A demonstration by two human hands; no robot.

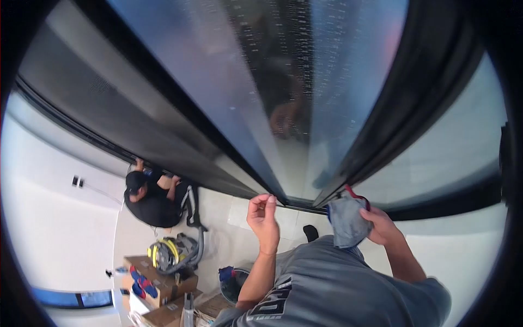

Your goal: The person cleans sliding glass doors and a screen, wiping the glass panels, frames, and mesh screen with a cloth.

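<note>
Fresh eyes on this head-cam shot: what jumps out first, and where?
First, the large glass pane covered in pale specks, filling the top centre. Next, the grey cloth in the right hand, near the pane's lower end. Then, toward the lower left, a co-worker in dark clothes, with a yellow-and-grey vacuum cleaner just below in the picture.

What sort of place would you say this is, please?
Probably the inside of a building being worked on, though home or office I cannot tell. A tall glass panel stands in a black frame, with what looks like a vacuum cleaner and cardboard boxes on the floor.
</note>
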